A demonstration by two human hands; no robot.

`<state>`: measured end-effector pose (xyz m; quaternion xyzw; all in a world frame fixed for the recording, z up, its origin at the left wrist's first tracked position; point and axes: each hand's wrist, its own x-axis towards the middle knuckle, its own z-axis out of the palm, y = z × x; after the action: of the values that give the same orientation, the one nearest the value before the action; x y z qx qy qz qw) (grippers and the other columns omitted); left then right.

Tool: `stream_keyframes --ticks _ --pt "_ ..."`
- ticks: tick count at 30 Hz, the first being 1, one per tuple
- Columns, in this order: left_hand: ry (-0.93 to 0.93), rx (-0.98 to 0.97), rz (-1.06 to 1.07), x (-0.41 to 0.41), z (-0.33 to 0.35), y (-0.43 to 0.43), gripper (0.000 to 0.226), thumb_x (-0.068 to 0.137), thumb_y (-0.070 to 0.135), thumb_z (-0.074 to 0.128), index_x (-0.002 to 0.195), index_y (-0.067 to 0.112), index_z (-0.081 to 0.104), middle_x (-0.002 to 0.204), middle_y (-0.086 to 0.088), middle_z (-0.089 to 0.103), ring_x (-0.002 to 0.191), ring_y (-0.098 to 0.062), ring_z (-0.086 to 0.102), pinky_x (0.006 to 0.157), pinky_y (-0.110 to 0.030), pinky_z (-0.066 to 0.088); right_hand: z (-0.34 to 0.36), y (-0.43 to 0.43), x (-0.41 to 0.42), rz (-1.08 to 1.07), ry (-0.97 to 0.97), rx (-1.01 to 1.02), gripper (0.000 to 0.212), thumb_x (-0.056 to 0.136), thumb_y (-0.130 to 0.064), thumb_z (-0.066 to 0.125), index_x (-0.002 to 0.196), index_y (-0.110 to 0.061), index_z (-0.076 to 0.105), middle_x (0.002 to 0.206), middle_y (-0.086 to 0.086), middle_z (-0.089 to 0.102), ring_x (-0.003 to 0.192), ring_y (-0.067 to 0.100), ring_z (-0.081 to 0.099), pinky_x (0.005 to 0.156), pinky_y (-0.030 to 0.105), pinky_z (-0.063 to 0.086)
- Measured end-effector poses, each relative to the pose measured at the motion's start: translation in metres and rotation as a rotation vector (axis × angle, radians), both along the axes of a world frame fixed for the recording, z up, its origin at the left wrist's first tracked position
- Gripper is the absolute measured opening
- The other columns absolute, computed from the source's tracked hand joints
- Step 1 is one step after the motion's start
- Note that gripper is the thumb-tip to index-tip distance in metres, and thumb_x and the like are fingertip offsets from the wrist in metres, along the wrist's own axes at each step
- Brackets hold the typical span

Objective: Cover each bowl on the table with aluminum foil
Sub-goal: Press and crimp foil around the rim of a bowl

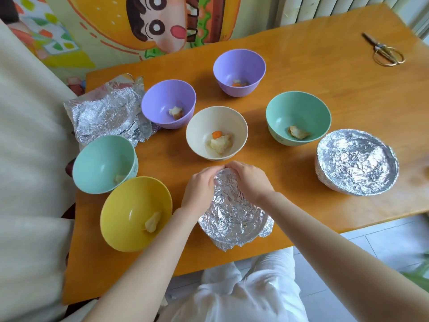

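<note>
A bowl wrapped in crinkled foil (234, 217) sits near the table's front edge. My left hand (199, 189) and my right hand (248, 180) curl over its far rim, gripping the foil there. A second foil-covered bowl (357, 161) stands at the right. Uncovered bowls with bits of food surround them: a yellow bowl (134, 212), a teal bowl (104, 163), a purple bowl (168, 103), a cream bowl (217, 133), another purple bowl (239, 70) and another teal bowl (298, 117). Loose crumpled foil sheets (109, 112) lie at the table's left edge.
Scissors (385, 51) lie at the far right corner of the orange wooden table (348, 84). A cream cloth (30, 159) hangs along the left side. A cartoon-print fabric (139, 24) stands behind the table. My white-clothed lap (243, 291) is below the front edge.
</note>
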<state>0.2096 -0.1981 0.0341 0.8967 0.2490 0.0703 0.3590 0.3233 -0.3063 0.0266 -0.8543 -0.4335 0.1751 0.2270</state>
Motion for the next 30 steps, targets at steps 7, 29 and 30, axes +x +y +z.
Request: stream_keyframes --ticks 7,29,30 --pt "0.056 0.013 -0.009 -0.005 0.002 -0.007 0.049 0.09 -0.009 0.045 0.134 0.013 0.051 0.13 -0.007 0.058 0.115 -0.021 0.057 0.096 -0.025 0.044 -0.001 0.0 -0.004 0.016 -0.079 -0.063 0.05 0.082 0.008 0.041 0.124 -0.019 0.053 0.115 0.006 0.064 0.087 0.033 0.063 0.068 0.036 0.045" --pt "0.028 -0.013 0.309 -0.034 -0.005 -0.013 0.039 0.098 0.003 0.035 0.135 0.011 0.045 0.138 -0.006 0.047 0.126 -0.02 0.045 0.096 -0.016 0.03 -0.003 -0.042 -0.032 -0.283 0.351 0.15 0.045 0.102 -0.03 0.033 0.142 -0.012 0.033 0.145 0.004 0.041 0.133 0.019 0.038 0.107 0.026 0.028" --pt "0.039 -0.001 0.316 -0.035 -0.007 -0.015 0.041 0.097 0.0 0.036 0.135 0.012 0.045 0.134 -0.007 0.051 0.122 -0.022 0.048 0.094 -0.02 0.035 -0.005 -0.041 -0.035 -0.313 0.374 0.169 0.042 0.102 -0.028 0.033 0.14 -0.011 0.037 0.142 0.004 0.046 0.129 0.019 0.042 0.101 0.022 0.03"
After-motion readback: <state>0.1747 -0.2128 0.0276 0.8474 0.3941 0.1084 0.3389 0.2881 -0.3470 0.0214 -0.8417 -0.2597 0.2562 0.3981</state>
